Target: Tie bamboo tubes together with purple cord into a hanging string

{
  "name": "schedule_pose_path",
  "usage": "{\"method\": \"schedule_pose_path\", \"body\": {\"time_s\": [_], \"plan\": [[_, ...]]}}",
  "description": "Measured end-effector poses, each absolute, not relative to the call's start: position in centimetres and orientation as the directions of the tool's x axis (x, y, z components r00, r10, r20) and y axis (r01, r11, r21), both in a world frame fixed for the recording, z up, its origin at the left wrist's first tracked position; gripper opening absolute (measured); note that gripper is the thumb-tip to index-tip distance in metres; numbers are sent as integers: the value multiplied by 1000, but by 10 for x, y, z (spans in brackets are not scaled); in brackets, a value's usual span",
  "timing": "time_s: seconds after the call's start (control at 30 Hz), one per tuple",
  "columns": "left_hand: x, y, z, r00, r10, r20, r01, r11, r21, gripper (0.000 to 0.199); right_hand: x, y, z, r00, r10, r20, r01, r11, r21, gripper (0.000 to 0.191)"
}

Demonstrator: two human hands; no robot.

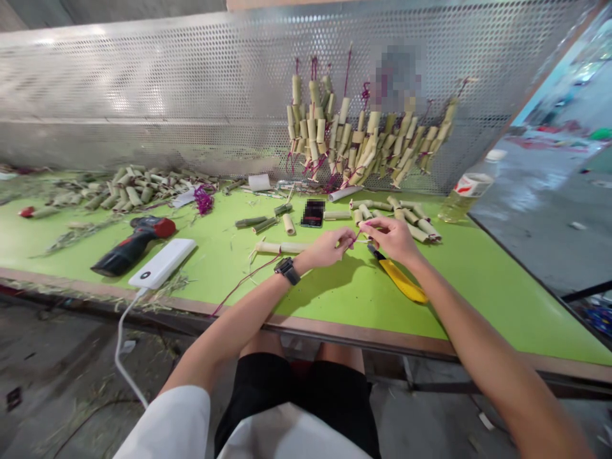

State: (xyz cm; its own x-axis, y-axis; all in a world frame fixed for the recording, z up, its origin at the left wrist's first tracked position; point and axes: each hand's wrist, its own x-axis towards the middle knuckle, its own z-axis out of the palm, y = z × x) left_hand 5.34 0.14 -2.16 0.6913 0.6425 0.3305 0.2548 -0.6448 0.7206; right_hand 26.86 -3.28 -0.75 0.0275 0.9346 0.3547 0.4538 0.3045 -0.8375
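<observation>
Between my two hands runs a thin purple cord (354,240). My left hand (329,247), with a dark watch on the wrist, pinches it from the left. From the other side my right hand (389,237) pinches it between thumb and fingers. A length of pale bamboo (277,247) lies beside my left hand, with a purple string trailing from it to the table edge. Just below my right hand rests a yellow-handled tool (401,282), its dark tip near the fingers; its kind is unclear. Strung bamboo pieces (406,217) lie behind my right hand.
Bundles of strung bamboo (354,137) hang on the perforated metal panel (191,76). On the green table (306,299) are a cordless drill (134,245), a white power bank (163,262), a phone (313,213), a bamboo pile (138,188), purple cord bundle (204,199) and a bottle (471,189).
</observation>
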Motion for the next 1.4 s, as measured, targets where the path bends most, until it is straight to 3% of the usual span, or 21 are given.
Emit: {"method": "schedule_pose_path", "body": {"time_s": [0.1,0.27,0.4,0.53,0.7,0.87,1.13,1.27,1.4], "plan": [[54,5,-21,647,684,336,259,-612,747,19,273,-30,-11,40,929,367,517,296,-803,48],[54,10,-21,549,742,385,247,-584,773,27,269,-31,-18,-187,953,240,527,304,-794,44],[52,11,-23,584,708,397,332,-655,679,35,261,-38,-17,-294,940,174,530,312,-789,41],[52,7,-25,657,650,383,399,-730,555,32,259,-41,-10,-201,943,266,535,333,-776,43],[53,5,-23,642,669,374,311,-673,671,28,268,-34,-10,-19,922,386,579,325,-748,48],[52,7,-20,574,719,391,292,-627,722,33,268,-32,-20,-181,942,282,569,335,-751,50],[56,8,-25,569,695,441,386,-698,603,35,264,-36,-10,-234,952,197,452,285,-845,51],[55,8,-27,614,678,403,414,-712,567,32,263,-38,-6,-163,960,228,476,279,-834,47],[54,4,-24,663,651,369,338,-701,628,29,265,-35,-9,16,950,312,494,263,-829,46]]}}
